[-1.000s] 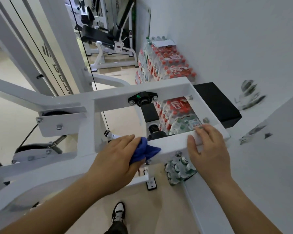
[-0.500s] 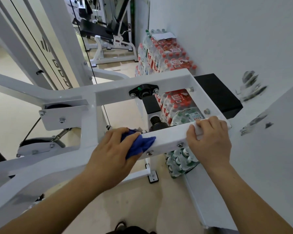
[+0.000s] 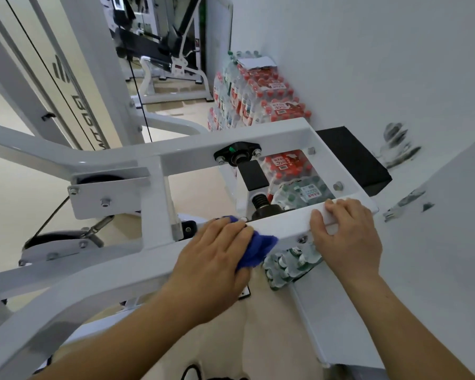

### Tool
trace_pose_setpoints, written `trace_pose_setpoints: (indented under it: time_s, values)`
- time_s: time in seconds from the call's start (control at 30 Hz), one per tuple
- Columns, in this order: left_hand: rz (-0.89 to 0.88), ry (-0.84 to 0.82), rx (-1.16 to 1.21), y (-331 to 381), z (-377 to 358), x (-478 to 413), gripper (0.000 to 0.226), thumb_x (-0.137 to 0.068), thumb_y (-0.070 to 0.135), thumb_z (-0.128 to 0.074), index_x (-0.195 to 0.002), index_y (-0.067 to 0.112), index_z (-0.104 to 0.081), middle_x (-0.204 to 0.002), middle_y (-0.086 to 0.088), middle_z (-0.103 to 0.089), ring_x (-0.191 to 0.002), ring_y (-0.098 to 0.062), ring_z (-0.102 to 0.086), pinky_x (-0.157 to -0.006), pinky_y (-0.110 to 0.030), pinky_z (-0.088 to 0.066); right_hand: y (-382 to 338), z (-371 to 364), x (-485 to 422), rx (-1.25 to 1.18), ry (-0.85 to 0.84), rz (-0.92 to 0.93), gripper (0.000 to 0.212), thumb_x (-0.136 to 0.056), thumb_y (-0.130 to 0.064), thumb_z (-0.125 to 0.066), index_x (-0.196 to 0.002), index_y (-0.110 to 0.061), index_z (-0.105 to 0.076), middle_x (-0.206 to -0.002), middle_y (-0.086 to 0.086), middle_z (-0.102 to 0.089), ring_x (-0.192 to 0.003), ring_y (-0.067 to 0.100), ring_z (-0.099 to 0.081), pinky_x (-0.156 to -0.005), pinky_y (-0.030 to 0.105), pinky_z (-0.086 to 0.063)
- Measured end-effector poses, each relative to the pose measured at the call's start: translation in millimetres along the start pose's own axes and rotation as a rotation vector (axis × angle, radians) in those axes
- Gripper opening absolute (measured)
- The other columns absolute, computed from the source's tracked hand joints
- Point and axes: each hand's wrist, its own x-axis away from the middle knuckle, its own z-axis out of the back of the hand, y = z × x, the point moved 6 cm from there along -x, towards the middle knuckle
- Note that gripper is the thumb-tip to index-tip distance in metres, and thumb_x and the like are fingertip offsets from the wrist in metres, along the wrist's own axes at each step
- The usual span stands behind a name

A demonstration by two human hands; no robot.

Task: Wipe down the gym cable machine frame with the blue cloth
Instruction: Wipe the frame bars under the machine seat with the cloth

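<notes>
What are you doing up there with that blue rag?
A person is cleaning a white gym cable machine frame. The left hand presses a blue cloth against the near crossbar of the frame, while the right hand grips the same bar further right, fingers curled over its top. Packs of bottled water are stacked by the wall behind.

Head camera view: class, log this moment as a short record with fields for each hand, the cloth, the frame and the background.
left hand: presses crumpled blue cloth against the near bar
right hand: grips the same bar, fingers curled over its top
frame: white painted steel cable machine frame
background: shrink-wrapped packs of red-capped water bottles stacked by the wall
</notes>
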Motion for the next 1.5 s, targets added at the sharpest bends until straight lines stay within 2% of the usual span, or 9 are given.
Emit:
trace_pose_setpoints:
  time_s: [0.13, 0.27, 0.43, 0.67, 0.9, 1.03, 1.17, 1.33, 1.5]
  values:
    - [0.004, -0.005, -0.014, -37.7, 10.2, 31.8, 0.055, -0.1, 0.051, -0.035, -0.143, 0.02, -0.048, -0.139, 0.002, -0.056, -0.125, -0.022, -0.054, -0.108, -0.042, -0.047, -0.7, -1.8, -0.5, -0.012, -0.013, -0.025, 0.032, -0.095, -0.037, -0.066, -0.114, -0.012, -0.072, -0.115, 0.001, -0.061, -0.108, 0.022, -0.051, -0.08, 0.042, -0.054]
    - [-0.006, 0.063, -0.017, -10.1, -0.5, -5.9, 0.044, -0.094, 0.04, -0.054, -0.133, 0.018, -0.054, -0.128, 0.0, -0.059, -0.113, -0.024, -0.056, -0.104, -0.039, -0.046, 0.6, -3.3, 0.6, -0.036, 0.004, -0.052, 0.032, -0.095, -0.035, -0.065, -0.114, -0.01, -0.072, -0.116, 0.001, -0.062, -0.109, 0.025, -0.052, -0.083, 0.044, -0.054]
    - [-0.085, 0.036, -0.001, 27.4, -23.3, -48.4, 0.052, -0.096, 0.031, -0.06, -0.143, 0.014, -0.046, -0.145, -0.006, -0.051, -0.137, -0.028, -0.045, -0.121, -0.046, -0.028, 3.4, -4.4, 2.6, -0.039, 0.041, -0.055, 0.04, -0.095, -0.042, -0.057, -0.114, -0.011, -0.073, -0.115, 0.002, -0.063, -0.107, 0.021, -0.053, -0.082, 0.045, -0.057]
    - [-0.241, -0.014, -0.172, 18.1, -26.5, -15.8, 0.077, -0.079, 0.033, -0.083, -0.146, 0.013, -0.051, -0.145, -0.008, -0.057, -0.136, -0.029, -0.053, -0.115, -0.051, -0.038, 10.6, -6.1, 9.0, -0.076, 0.03, -0.019, 0.051, -0.1, -0.048, -0.044, -0.125, -0.013, -0.072, -0.123, 0.0, -0.063, -0.115, 0.021, -0.054, -0.09, 0.043, -0.057]
    - [-0.308, 0.046, -0.045, 82.9, -37.8, -103.2, 0.063, -0.093, 0.031, -0.067, -0.15, 0.015, -0.045, -0.153, -0.005, -0.049, -0.144, -0.025, -0.042, -0.121, -0.044, -0.033, 43.4, 24.0, -30.2, -0.314, -0.012, 0.02, 0.029, -0.105, -0.036, -0.048, -0.112, -0.021, -0.072, -0.105, -0.013, -0.064, -0.097, 0.01, -0.058, -0.075, 0.034, -0.057]
    - [-0.243, 0.034, 0.053, 123.9, -42.2, -146.9, 0.059, -0.097, 0.037, -0.06, -0.151, 0.023, -0.042, -0.155, 0.002, -0.045, -0.145, -0.02, -0.038, -0.126, -0.036, -0.02, 91.9, 40.3, -65.7, -0.102, 0.071, 0.09, 0.035, -0.1, -0.031, -0.052, -0.12, -0.012, -0.074, -0.127, 0.004, -0.065, -0.12, 0.022, -0.055, -0.098, 0.046, -0.052]
    - [-0.218, 0.038, 0.005, 123.7, -47.4, -136.4, 0.062, -0.093, 0.044, -0.068, -0.149, 0.029, -0.045, -0.151, 0.008, -0.05, -0.142, -0.016, -0.045, -0.121, -0.034, -0.027, 142.4, 50.5, -101.8, 0.131, 0.111, 0.149, 0.041, -0.098, -0.031, -0.051, -0.13, -0.011, -0.068, -0.15, 0.013, -0.053, -0.147, 0.032, -0.037, -0.125, 0.051, -0.024]
    - [-0.158, 0.064, -0.044, 148.0, -54.8, -165.0, 0.063, -0.092, 0.042, -0.07, -0.148, 0.027, -0.046, -0.151, 0.006, -0.051, -0.141, -0.018, -0.046, -0.12, -0.036, -0.03, 171.2, 24.0, -112.2, 0.006, -0.099, 0.035, 0.049, -0.105, -0.035, -0.045, -0.146, -0.009, -0.053, -0.156, 0.008, -0.047, -0.151, 0.024, -0.032, -0.126, 0.043, -0.024]
    - [-0.116, 0.028, 0.021, 185.9, -69.0, -213.3, 0.058, -0.102, 0.04, -0.054, -0.155, 0.029, -0.034, -0.161, 0.008, -0.037, -0.153, -0.017, -0.023, -0.126, -0.036, -0.014, 197.3, 4.1, -98.6, -0.099, -0.294, -0.101, 0.053, -0.106, -0.044, -0.043, -0.152, -0.017, -0.045, -0.158, -0.001, -0.043, -0.147, 0.016, -0.035, -0.116, 0.038, -0.036]
